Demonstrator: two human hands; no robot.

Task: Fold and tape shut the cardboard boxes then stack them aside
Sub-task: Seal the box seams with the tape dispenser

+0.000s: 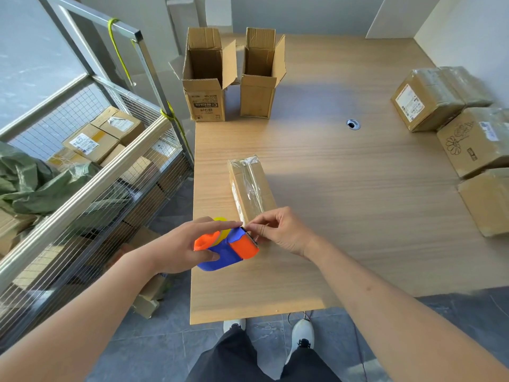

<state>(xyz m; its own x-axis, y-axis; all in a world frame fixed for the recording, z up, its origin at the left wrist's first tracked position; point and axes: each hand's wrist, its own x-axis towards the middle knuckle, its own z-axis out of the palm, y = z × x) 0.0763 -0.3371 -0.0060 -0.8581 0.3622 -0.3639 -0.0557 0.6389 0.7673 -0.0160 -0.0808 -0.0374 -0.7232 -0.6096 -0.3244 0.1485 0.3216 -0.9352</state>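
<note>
On the wooden table point(330, 188), near its left edge, I have the long cardboard box point(252, 190) lying on its side with a strip of clear tape already running down its upper face. Two open boxes point(234, 78) stand upright at the far left end with their flaps up, waiting their turn, and taped boxes point(454, 125) sit grouped along the right edge, which I take as the stacking spot.

My left hand point(183, 248) grips the blue and orange tape dispenser point(227, 250) from above, thumb on its near side, fingers reaching over the top toward the serrated blade point(251, 237). My right hand point(281, 230) pinches something thin right at that blade, just beside the near end of the box; I judge it to be the loose tape end, though the film itself is too clear for me to see.

To do this step well I would pull the tape out taut and level before laying it, keep my fingertips off the teeth, centre the strip over the seam at the near end, and press from the middle outward so no wrinkles get trapped
</note>
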